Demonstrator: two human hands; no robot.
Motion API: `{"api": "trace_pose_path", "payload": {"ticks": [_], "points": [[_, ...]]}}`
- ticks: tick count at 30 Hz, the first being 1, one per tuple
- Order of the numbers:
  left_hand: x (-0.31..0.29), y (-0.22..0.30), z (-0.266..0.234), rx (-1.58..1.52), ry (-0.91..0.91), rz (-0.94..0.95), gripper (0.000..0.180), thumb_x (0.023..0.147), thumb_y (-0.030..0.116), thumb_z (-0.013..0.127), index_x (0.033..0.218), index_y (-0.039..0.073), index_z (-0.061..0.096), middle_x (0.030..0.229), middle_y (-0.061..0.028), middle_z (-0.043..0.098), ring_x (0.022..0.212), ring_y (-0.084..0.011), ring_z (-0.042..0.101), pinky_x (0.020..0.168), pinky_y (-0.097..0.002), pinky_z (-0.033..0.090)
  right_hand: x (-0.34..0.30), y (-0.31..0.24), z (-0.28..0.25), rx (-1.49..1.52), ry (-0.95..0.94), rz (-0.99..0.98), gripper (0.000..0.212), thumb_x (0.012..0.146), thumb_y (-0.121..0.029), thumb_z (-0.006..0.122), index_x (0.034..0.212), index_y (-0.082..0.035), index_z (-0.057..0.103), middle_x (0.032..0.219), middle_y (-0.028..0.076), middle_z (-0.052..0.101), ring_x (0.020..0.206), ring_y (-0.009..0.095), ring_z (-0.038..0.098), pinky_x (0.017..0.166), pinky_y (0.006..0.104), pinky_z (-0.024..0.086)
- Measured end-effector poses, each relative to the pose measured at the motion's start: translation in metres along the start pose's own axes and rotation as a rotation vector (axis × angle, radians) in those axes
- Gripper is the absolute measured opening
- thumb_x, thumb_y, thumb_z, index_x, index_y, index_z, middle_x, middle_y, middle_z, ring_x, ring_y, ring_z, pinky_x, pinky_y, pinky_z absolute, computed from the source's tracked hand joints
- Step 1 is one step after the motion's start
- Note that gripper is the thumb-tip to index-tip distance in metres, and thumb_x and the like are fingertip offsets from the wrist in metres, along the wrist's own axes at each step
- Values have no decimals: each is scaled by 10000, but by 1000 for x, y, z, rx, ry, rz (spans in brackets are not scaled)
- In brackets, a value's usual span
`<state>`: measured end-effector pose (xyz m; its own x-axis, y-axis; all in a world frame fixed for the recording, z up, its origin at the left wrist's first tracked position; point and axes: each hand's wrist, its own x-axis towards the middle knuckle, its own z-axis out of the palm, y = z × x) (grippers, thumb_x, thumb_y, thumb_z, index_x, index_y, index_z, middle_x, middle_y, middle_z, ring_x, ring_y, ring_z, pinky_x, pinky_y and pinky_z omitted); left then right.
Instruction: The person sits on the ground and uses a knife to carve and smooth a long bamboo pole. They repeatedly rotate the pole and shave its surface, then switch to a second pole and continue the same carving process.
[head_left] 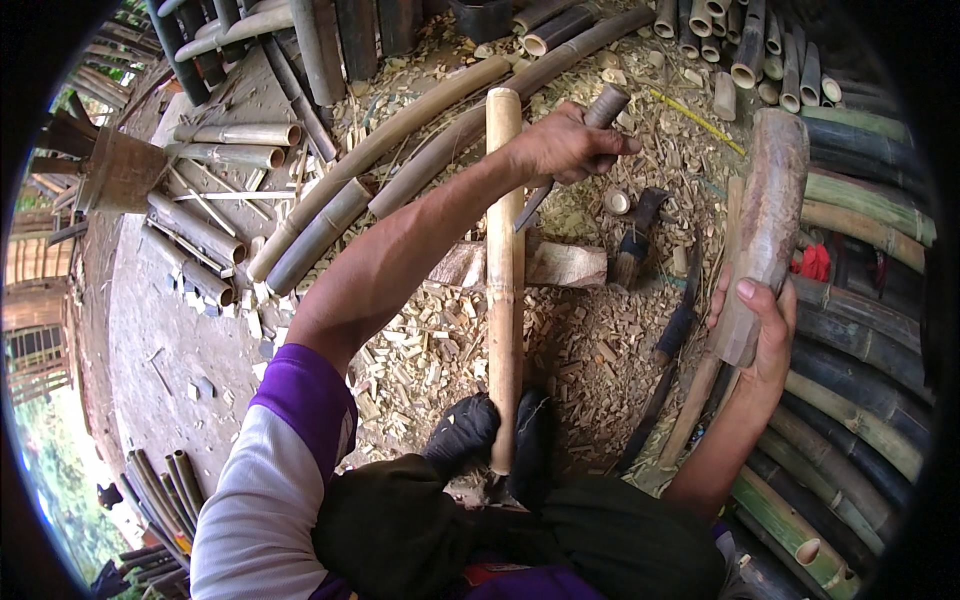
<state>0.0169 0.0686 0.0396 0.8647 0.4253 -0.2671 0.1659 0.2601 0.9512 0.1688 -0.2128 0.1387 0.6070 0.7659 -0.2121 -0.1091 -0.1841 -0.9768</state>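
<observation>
Gripping a round-handled chisel (606,107), the closed left hand (572,146) holds its blade (532,208) beside a smooth pole (502,330) crossing a wood block (566,264). The right hand (768,325) clasps a rough club (765,210) (faceted below).

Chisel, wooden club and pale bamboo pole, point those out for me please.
Chisel (606,107): head view, on the exposed end of its handle.
Wooden club (766,215): head view, on the middle of its body.
Pale bamboo pole (501,268): head view, about midway along its shaft.
</observation>
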Motion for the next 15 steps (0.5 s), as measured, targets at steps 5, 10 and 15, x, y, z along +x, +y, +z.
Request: {"api": "trace_pose_path", "payload": {"ticks": [5,10,15], "points": [[1,2,-5,100,-24,-9,340,924,393,808,811,81,735,667,7,624,497,-60,516,456,-237,396,-2,-1,1,-21,20,-35,476,838,-218,705,1190,62,549,920,160,654,667,218,654,559,347,575],[-6,-16,-7,109,-56,116,229,989,298,745,1136,130,794,712,21,636,498,-47,507,457,-244,419,19,-25,-17,-151,43,-165,573,796,-255,791,1222,41,547,906,142,667,678,208,671,580,345,567],[-5,-7,1,22,-140,218,204,984,287,753,1089,119,802,715,34,646,501,-40,507,427,-243,404,69,-102,-6,-52,345,-579,516,849,-218,764,1245,63,590,958,174,720,739,221,716,653,330,588]]}}
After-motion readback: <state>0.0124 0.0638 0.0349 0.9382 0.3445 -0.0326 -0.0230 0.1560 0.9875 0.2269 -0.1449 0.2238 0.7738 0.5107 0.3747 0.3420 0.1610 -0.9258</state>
